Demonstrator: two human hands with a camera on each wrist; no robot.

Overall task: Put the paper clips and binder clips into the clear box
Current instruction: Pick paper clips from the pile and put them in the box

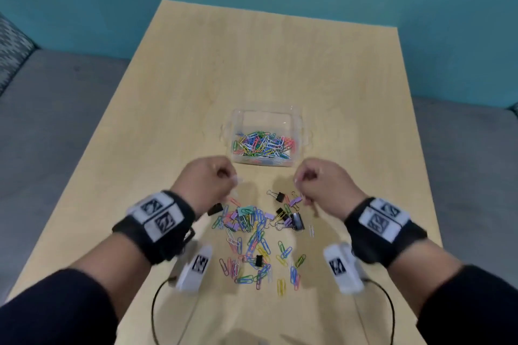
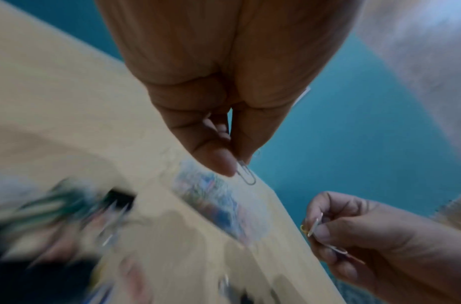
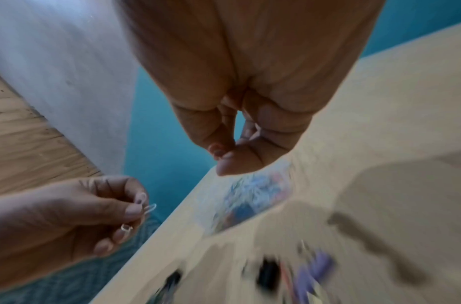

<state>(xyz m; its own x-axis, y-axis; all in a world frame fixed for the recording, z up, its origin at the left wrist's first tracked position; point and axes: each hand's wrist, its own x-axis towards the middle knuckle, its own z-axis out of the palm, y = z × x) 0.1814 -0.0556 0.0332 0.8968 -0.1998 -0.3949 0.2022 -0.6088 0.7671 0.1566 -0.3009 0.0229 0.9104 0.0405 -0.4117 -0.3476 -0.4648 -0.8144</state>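
The clear box (image 1: 238,116) sits mid-table with several coloured paper clips inside. Between it and me lies a loose pile of paper clips (image 1: 256,238) and binder clips (image 1: 297,221). My left hand (image 1: 207,179) hovers left of the box's near corner, thumb and fingers pinching a silver paper clip (image 2: 246,173). My right hand (image 1: 316,179) hovers at the box's near right corner, pinching paper clips, one of them red (image 3: 216,148); from the left wrist view this hand (image 2: 336,232) holds a white clip (image 2: 315,225) and more.
The light wooden table (image 1: 280,64) stands against a teal wall, with grey seating on both sides. Wrist cameras and black cables (image 1: 157,305) hang under my forearms near the front edge.
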